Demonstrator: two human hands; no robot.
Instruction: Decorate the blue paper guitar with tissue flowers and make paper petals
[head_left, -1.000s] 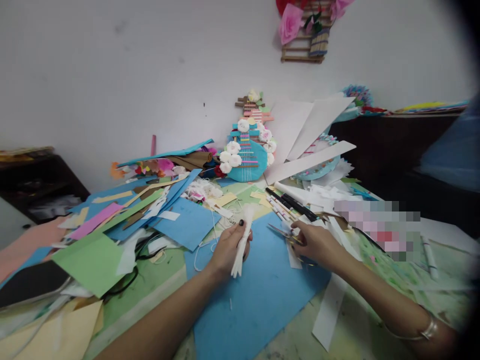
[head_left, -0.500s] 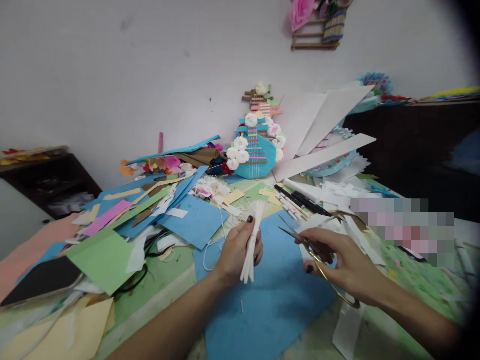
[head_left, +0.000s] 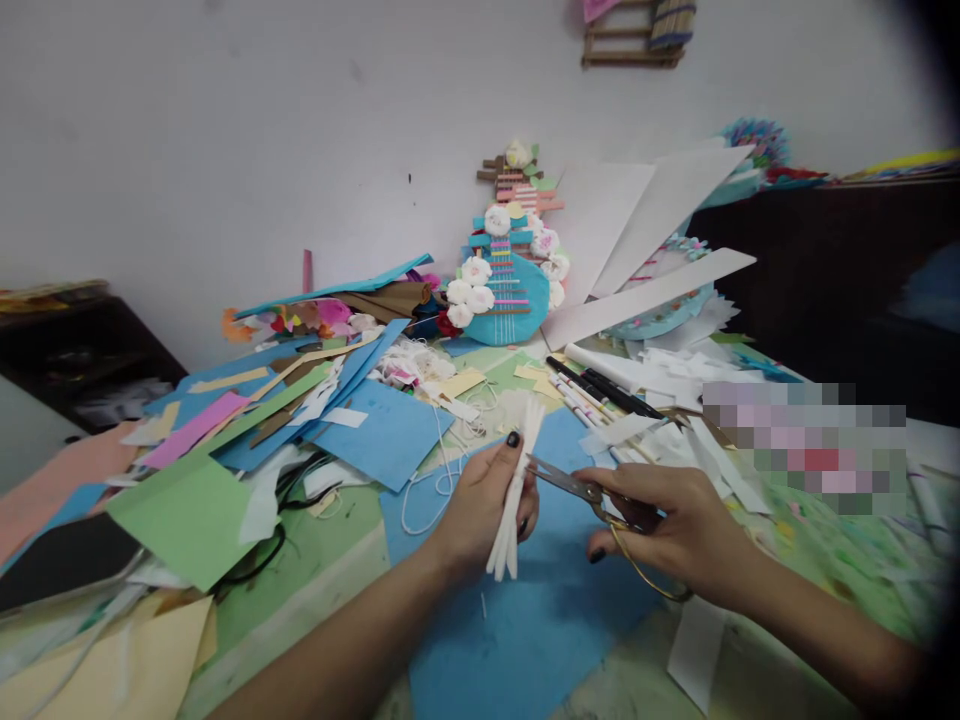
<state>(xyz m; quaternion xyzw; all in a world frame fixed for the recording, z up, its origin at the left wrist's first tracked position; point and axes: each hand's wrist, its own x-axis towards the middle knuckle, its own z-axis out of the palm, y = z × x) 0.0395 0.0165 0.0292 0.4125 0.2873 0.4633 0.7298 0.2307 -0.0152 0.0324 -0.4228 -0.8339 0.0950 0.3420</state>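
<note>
My left hand [head_left: 491,500] pinches a narrow bundle of folded white paper [head_left: 513,515] at its gathered middle, its pleated ends fanning out above and below. Gold-handled scissors [head_left: 570,484] are in my right hand [head_left: 667,525], fingers in the loops. Their blade tips touch or nearly touch the bundle just beside my left thumb; the blades look closed or almost so. Beneath both hands lies a blue paper sheet [head_left: 525,640], with a small white scrap [head_left: 484,606] on it. White string [head_left: 420,505] curls to the left of my left hand.
Coloured paper sheets [head_left: 187,510] pile up on the left. Markers [head_left: 600,390] and white paper scraps [head_left: 682,385] lie to the right. Against the wall stands a blue lute-shaped craft piece [head_left: 517,300] with white paper flowers. A dark shelf [head_left: 90,350] is at far left.
The scissors have moved left to the white paper bundle, and their blades have come closer together. My left hand has shifted slightly right, still holding the bundle. The view has tilted down a little.
</note>
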